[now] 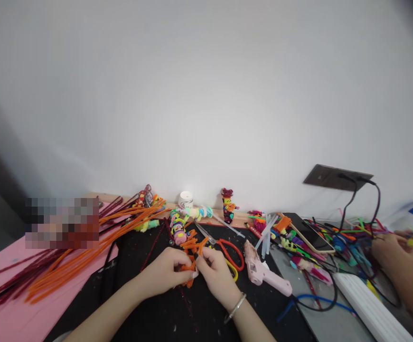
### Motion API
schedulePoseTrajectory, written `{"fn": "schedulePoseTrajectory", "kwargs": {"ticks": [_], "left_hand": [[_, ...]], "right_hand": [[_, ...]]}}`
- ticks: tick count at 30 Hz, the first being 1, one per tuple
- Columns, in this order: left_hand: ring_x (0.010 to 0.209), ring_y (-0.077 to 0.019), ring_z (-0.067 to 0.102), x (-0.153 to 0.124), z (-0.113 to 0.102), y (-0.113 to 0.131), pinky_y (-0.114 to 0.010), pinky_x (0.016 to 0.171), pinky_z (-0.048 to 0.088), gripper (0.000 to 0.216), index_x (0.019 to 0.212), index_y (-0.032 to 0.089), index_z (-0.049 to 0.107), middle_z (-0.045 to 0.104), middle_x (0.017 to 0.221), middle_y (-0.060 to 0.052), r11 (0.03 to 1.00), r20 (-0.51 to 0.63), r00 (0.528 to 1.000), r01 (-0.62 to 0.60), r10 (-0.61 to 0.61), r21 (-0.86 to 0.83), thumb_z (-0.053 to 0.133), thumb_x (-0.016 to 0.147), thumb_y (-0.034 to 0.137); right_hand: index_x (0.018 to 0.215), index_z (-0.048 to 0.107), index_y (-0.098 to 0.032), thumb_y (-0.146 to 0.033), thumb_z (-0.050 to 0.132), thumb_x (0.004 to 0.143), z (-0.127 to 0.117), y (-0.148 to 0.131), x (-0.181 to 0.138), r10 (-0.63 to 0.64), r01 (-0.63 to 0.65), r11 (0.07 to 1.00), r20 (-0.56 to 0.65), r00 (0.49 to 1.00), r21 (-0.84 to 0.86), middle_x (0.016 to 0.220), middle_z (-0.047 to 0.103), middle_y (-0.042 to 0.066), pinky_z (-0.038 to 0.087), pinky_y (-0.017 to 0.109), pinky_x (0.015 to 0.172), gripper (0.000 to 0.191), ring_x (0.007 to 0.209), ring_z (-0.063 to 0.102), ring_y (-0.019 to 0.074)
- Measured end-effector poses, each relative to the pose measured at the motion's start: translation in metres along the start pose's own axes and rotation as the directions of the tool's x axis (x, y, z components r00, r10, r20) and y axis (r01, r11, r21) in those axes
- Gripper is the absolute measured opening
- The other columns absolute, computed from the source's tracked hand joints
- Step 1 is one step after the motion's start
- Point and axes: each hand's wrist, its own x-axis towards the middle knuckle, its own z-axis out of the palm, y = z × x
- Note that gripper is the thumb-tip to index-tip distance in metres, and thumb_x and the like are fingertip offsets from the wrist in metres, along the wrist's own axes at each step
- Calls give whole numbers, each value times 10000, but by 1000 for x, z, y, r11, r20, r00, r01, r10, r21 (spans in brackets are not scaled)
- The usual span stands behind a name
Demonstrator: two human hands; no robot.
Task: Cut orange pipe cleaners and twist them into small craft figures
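Observation:
My left hand (169, 271) and my right hand (215, 270) meet over the black mat (149, 313). Between them they pinch a small piece of bent orange pipe cleaner (188, 281), partly covered by my fingers. More short orange pipe cleaner pieces (191, 240) lie just beyond my fingertips. Scissors (232, 254) with red and yellow handles rest half open beside my right hand. A pink glue gun (263, 273) lies further right. Behind my left hand is a small colourful pipe cleaner figure (178, 230).
Long orange pipe cleaners (67, 273) spread over the pink sheet (3, 270) at left. A small figure (228, 206) and a white cup (185, 198) stand by the wall. At right are a phone (308, 232), cables, a white power strip (370, 306) and another person's hands (393, 256).

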Motion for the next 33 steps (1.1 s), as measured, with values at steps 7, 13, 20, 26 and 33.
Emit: {"fn": "schedulePoseTrajectory", "kwargs": {"ticks": [7, 13, 20, 26, 33], "left_hand": [[573, -103, 431, 1, 3, -1, -222, 570, 308, 301, 527, 169, 441, 466, 588, 38, 994, -36, 997, -67, 70, 91, 551, 804, 213], [582, -105, 400, -1, 1, 3, -229, 588, 301, 334, 550, 181, 383, 439, 602, 48, 991, -93, 993, -67, 78, 118, 533, 838, 260], [623, -135, 454, 1, -1, 7, -247, 623, 354, 312, 609, 189, 446, 471, 610, 35, 999, -261, 965, -28, 34, 26, 480, 884, 333], [600, -128, 524, 2, 0, -2, -248, 592, 440, 238, 766, 160, 606, 538, 730, 12, 986, -195, 981, -36, 3, -164, 530, 869, 361], [645, -140, 598, 3, 4, -7, -233, 589, 482, 284, 1059, 178, 643, 584, 782, 9, 958, -213, 976, -15, -48, -286, 623, 801, 297]], "right_hand": [[544, 382, -220, -171, 444, 732, 3, 6, 1, 13, -13, 1000, 5, 1000, -14, 527, 366, -60, 255, 244, 510, 203, 520, 339, 110], [576, 385, -229, -200, 482, 687, 2, 8, 3, 46, -34, 996, -144, 989, 86, 536, 358, -72, 256, 239, 486, 150, 507, 334, 109], [560, 459, -212, -209, 534, 696, 1, 9, 4, 100, -55, 924, -101, 990, 379, 479, 343, -87, 193, 234, 451, 155, 447, 264, 88], [568, 486, -207, -256, 567, 719, 3, 10, 2, 204, -164, 828, -16, 979, 536, 456, 367, -88, 131, 227, 417, 178, 400, 228, 70], [550, 481, -202, -225, 558, 683, 5, 9, 3, 217, -181, 846, -14, 976, 501, 461, 392, -78, 132, 220, 414, 156, 406, 252, 68]]}}
